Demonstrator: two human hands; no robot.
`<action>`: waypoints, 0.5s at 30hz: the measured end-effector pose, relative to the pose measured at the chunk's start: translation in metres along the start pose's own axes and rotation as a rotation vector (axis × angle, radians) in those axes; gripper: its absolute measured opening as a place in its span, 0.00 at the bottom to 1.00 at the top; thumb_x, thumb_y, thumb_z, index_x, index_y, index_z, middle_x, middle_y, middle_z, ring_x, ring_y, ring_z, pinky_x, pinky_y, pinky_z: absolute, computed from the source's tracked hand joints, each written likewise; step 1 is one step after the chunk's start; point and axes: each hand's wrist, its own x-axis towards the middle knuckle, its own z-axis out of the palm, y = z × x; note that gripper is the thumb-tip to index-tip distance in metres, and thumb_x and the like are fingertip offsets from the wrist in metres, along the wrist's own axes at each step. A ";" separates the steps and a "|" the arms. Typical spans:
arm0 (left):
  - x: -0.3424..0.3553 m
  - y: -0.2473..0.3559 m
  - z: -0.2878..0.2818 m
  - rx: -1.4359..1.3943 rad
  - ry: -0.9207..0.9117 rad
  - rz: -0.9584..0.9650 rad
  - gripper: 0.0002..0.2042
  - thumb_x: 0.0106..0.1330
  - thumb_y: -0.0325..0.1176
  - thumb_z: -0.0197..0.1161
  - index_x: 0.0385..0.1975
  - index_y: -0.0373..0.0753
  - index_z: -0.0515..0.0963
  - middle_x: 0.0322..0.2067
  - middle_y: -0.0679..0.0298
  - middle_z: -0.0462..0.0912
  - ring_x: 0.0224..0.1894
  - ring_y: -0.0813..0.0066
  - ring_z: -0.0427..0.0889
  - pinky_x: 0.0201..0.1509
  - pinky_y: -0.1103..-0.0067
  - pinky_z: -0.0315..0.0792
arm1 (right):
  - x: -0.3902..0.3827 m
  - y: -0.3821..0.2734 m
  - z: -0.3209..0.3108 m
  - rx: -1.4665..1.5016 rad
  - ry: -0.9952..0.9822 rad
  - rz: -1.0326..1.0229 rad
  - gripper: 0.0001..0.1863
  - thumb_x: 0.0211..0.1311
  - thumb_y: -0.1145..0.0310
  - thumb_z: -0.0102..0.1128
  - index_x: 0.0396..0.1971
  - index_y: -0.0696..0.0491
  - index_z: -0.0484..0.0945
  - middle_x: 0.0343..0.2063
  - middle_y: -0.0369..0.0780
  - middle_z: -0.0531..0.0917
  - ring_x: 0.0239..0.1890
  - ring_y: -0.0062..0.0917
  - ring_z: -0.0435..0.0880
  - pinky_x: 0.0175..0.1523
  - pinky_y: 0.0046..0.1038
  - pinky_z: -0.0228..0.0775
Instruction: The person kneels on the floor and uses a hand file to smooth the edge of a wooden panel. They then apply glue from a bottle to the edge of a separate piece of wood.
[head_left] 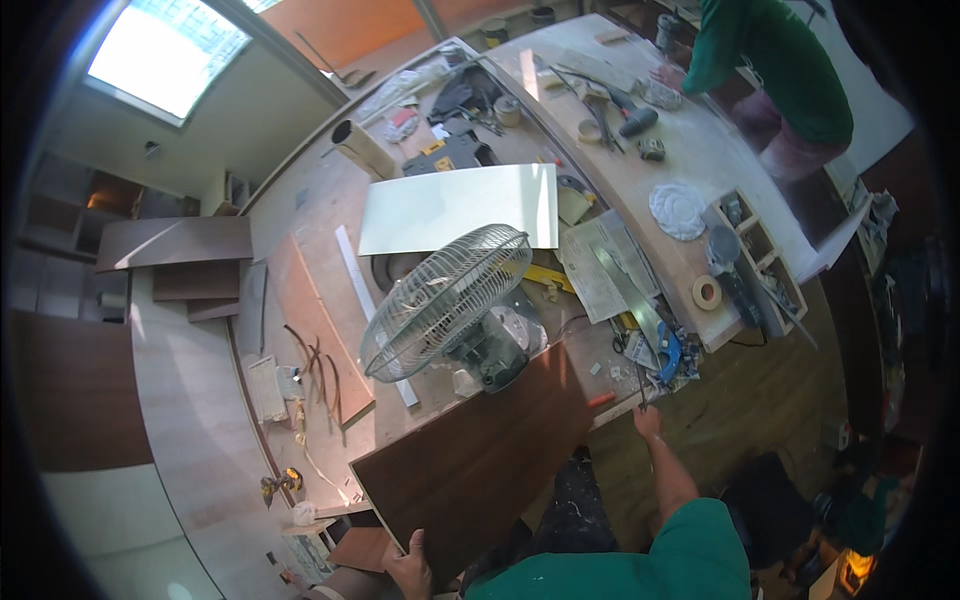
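Observation:
My left hand (408,568) grips the near left edge of a dark brown wood-grain board (480,460), thumb on its face. Tilted, the board leans across the bench's front edge by my legs. At that edge, to the right of the board, my right hand (648,424) is closed, and a slim dark piece pokes up from its fingers, too small to name. Just beyond it lies a handsaw (670,355) with a blue handle, among scraps. A red stick-like piece (601,399) rests between the board and my right hand.
A caged fan (450,300) stands right behind the board. Past it lie a white panel (460,210), a cardboard tube (362,148) and a tool case (450,155). To the right sit a tape roll (707,292) and a wooden tray (765,250). Another person (775,75) works at the far right.

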 end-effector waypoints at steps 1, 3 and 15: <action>-0.002 0.008 -0.015 0.214 0.034 0.101 0.09 0.72 0.32 0.67 0.44 0.33 0.87 0.35 0.53 0.88 0.35 0.57 0.85 0.41 0.68 0.76 | -0.009 0.002 -0.007 -0.037 -0.020 0.024 0.27 0.65 0.50 0.65 0.41 0.65 0.84 0.44 0.60 0.86 0.51 0.58 0.84 0.56 0.52 0.74; -0.012 0.029 -0.040 0.250 0.021 0.240 0.11 0.69 0.34 0.73 0.40 0.31 0.85 0.33 0.55 0.87 0.35 0.65 0.84 0.41 0.71 0.76 | -0.035 0.014 -0.018 -0.125 -0.076 0.082 0.27 0.66 0.51 0.65 0.45 0.66 0.83 0.50 0.59 0.86 0.56 0.57 0.83 0.60 0.51 0.75; 0.023 0.064 -0.141 0.787 -0.135 0.889 0.21 0.50 0.41 0.84 0.21 0.35 0.76 0.19 0.58 0.74 0.21 0.56 0.75 0.27 0.64 0.65 | -0.127 0.082 -0.029 -0.067 -0.071 0.226 0.37 0.69 0.50 0.64 0.64 0.70 0.73 0.59 0.61 0.81 0.62 0.52 0.82 0.65 0.47 0.73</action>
